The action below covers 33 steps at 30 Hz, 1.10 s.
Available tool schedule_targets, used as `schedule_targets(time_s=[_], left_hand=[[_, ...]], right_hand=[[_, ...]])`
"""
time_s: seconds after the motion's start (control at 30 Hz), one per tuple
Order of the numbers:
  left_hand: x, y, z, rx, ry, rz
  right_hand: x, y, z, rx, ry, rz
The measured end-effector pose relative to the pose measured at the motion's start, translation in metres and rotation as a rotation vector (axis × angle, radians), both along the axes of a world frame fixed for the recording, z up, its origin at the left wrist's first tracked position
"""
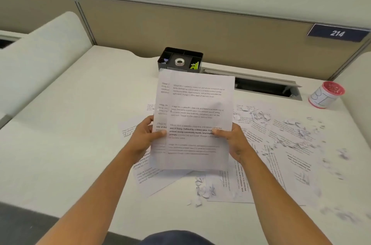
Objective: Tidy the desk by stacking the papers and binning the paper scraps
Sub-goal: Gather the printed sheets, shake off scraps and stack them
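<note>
Loose sheets (224, 186) and paper scraps (203, 190) were strewn nearest on the desk (70, 124). Above them, a few printed papers (192, 120) were held upright, pinched at one edge by the left hand (143, 137) and at the other by the right hand (233, 140). The sheets were misaligned, so one could likely slip out if squared carelessly. Farther right, more scraps (297, 134) could be scattered by draught. Beyond stood a red-rimmed cup (326, 95) and a black organiser (180, 60).

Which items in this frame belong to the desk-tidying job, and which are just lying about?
Job:
held sheets, gripped by left hand and right hand
loose sheets on the desk
paper scraps
red-rimmed tub, possibly the bin

Lying about:
black organiser
tape roll
sign 214
cable hatch
</note>
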<state>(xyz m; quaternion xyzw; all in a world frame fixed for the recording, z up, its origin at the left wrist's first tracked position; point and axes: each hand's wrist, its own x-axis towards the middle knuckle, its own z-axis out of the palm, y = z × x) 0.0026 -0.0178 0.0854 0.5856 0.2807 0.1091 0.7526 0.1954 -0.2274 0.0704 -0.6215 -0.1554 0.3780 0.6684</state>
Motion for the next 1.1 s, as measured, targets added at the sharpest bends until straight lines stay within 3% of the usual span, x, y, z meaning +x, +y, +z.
schedule_targets(time_s=[0.23,0.4,0.7,0.8,0.9,0.97,1.1], left_hand=[[0.022,-0.007,0.007,0.178,-0.089,0.029],[0.037,-0.017,0.005,0.203,-0.124,0.033],[0.046,-0.039,-0.025,0.401,0.002,0.109],[0.038,-0.026,-0.038,0.64,0.171,0.356],[0.021,-0.005,-0.056,0.833,0.628,0.529],[0.008,0.003,-0.063,0.754,0.849,0.523],[-0.002,0.004,-0.077,0.624,0.94,0.502]], right_hand=[[0.008,-0.007,0.019,-0.006,-0.208,-0.074],[0.009,-0.014,0.021,-0.029,-0.327,-0.101],[-0.004,-0.018,-0.006,-0.103,-0.281,-0.287],[0.001,-0.022,-0.005,-0.101,-0.32,-0.305],[0.007,-0.031,-0.005,-0.082,-0.344,-0.324],[0.012,-0.038,-0.007,-0.069,-0.323,-0.342],[0.018,-0.045,-0.013,-0.06,-0.284,-0.376]])
